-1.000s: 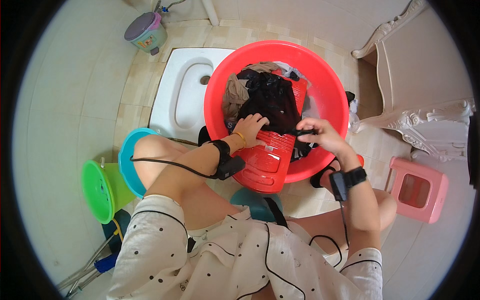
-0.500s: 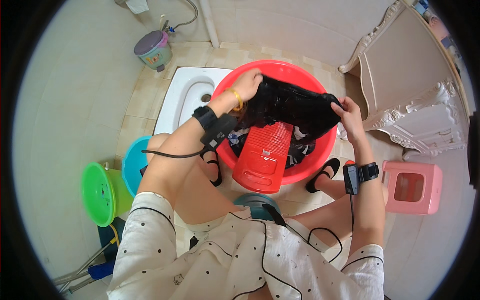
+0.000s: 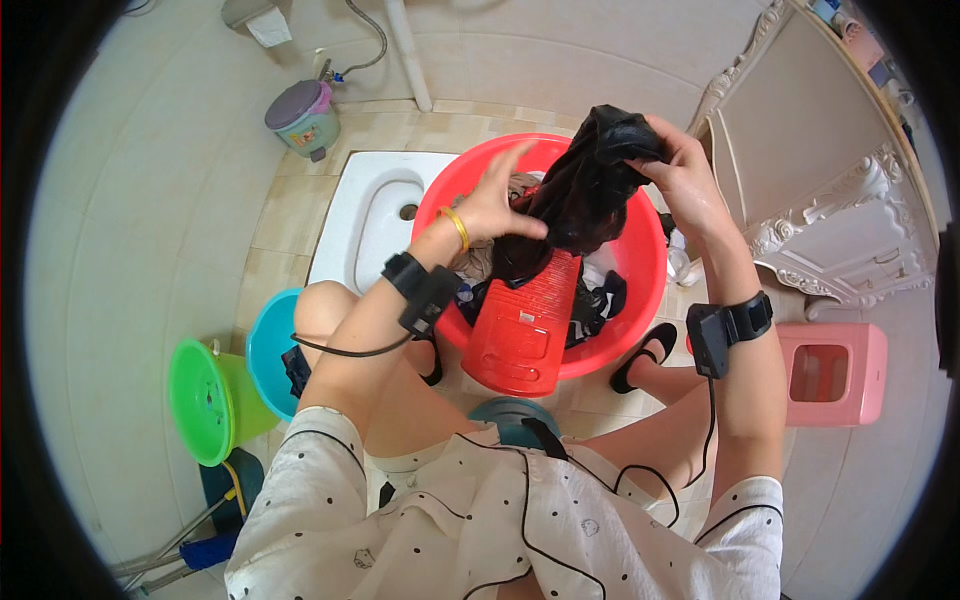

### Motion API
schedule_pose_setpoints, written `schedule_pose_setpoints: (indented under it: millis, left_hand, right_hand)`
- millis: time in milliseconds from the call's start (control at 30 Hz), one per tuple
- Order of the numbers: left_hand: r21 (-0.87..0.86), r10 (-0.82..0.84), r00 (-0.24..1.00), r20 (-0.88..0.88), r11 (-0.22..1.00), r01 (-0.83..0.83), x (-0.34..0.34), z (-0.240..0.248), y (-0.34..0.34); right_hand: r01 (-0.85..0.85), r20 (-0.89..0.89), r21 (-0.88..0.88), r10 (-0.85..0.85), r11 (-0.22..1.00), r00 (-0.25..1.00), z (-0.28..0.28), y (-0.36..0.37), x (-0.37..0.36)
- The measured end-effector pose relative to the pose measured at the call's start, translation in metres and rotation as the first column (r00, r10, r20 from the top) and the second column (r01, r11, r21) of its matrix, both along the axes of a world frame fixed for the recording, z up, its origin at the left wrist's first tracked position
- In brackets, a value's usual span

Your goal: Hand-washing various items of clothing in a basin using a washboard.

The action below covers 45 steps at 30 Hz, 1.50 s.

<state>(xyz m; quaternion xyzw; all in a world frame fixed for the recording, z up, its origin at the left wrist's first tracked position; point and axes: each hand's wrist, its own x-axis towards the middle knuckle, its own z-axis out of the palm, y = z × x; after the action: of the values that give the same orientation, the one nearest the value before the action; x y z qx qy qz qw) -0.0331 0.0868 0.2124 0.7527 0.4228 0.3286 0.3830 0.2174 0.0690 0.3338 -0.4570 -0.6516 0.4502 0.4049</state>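
Note:
A wet black garment (image 3: 590, 190) hangs bunched from my right hand (image 3: 685, 180), whose fingers pinch its upper end. Beside its left side, my left hand (image 3: 490, 205) is spread, thumb and fingers apart; the thumb tip meets or nearly meets the cloth. Under the garment, a red washboard (image 3: 520, 330) leans in the big red basin (image 3: 648, 290), its lower end resting over the near rim. More wet clothes (image 3: 597, 305), dark and light, lie around the board, partly hidden by the black garment and my left hand.
A white squat toilet (image 3: 345, 215) adjoins the basin's left side. Blue basin (image 3: 265, 345) and green bucket (image 3: 200, 400) stand at left, a pink stool (image 3: 870, 375) at right. A lidded bin (image 3: 303, 115) sits far left, a carved white cabinet (image 3: 800, 170) far right.
My left hand has let go of the black garment and opened. My right hand has lifted its end up, so the cloth, stretched between both hands before, now hangs gathered.

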Motion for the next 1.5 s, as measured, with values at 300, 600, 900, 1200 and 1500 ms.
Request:
schedule_pose_setpoints:
  millis: [300,600,900,1200,1500]
  left_hand:
    - [-0.37,-0.011,0.896,0.443,0.908,0.194,0.069,-0.123,0.017]
    - [-0.315,-0.035,0.666,-0.745,0.899,-0.304,0.059,-0.235,0.001]
    - [-0.139,0.021,0.652,-0.758,0.971,-0.193,0.045,-0.253,0.0]
    - [-0.103,0.042,0.65,-0.759,0.978,-0.183,0.039,-0.255,-0.001]
    - [-0.138,0.037,0.677,-0.735,0.969,-0.203,0.039,-0.263,-0.001]
  right_hand:
    - [0.128,-0.104,-0.036,-0.131,0.991,0.986,-0.068,0.038,0.064]
    - [0.549,0.85,0.091,-0.352,0.831,0.392,-0.288,0.041,0.29]
    - [0.465,0.823,-0.092,-0.196,0.88,0.534,-0.408,0.058,0.297]
    - [0.405,0.907,-0.278,0.1,0.871,0.409,-0.453,0.095,0.279]
    - [0.363,0.916,-0.139,-0.02,0.921,0.401,-0.43,0.077,0.297]
